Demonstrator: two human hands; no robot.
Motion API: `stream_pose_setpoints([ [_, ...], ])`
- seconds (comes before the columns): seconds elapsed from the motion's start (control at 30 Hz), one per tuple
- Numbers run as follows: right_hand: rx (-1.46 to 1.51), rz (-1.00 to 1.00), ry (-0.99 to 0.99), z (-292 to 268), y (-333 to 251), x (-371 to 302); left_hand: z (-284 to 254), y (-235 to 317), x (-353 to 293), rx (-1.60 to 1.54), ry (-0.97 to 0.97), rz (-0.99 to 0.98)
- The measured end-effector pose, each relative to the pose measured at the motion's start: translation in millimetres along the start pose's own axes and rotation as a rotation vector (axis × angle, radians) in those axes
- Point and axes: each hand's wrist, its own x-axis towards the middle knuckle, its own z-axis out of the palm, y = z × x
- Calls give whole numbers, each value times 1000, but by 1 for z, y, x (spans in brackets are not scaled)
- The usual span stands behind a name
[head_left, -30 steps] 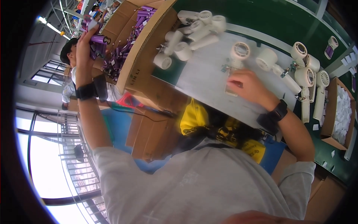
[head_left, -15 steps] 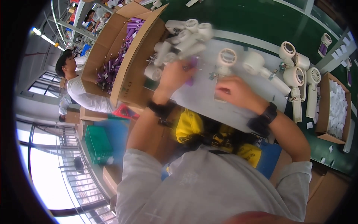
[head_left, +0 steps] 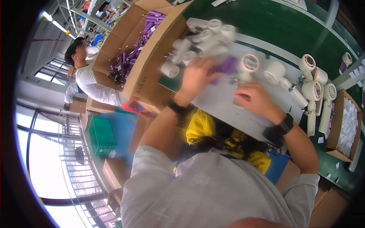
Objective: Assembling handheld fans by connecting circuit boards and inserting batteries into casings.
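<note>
My left hand [head_left: 194, 79] is closed on a purple battery [head_left: 229, 65], blurred by motion, held over the pale grey work board. Just right of it, a white handheld fan [head_left: 249, 64] lies with its round head away from me and a small green circuit board at its neck. Over the fan's handle, my right hand [head_left: 255, 98] has its fingers curled and pressed to it; they hide much of the handle. Another white fan [head_left: 274, 72] lies to the right, its handle slanting toward me.
A cardboard box [head_left: 152, 53] of purple batteries stands at the left, beside a pile of white fan bodies [head_left: 205, 40]. More fans [head_left: 311, 91] lie at the right, near a box of white pieces [head_left: 345, 129]. Someone in white [head_left: 93, 81] is beyond the battery box.
The view has shifted, so the bench sits further right in the picture. The purple battery has swung out from beside my left hand toward the fan; my right hand stays at the fan's handle.
</note>
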Motion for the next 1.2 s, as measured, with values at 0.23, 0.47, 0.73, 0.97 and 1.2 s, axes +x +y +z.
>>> stream_pose_setpoints([
  [0.23,36,-22,12,1,3,-3,-118,40,8,-265,-117,-134],
  [0.47,42,-9,-17,3,6,2,-243,-54,110,0,-14,-176],
  [0.73,23,-98,29,9,6,-1,-188,-289,150,100,-423,-230],
  [0.97,-30,-8,-14,1,-9,-19,-120,-319,157,61,-500,-687],
  [1.2,-24,-34,7,-3,-14,-17,-66,-361,158,250,-250,-649],
])
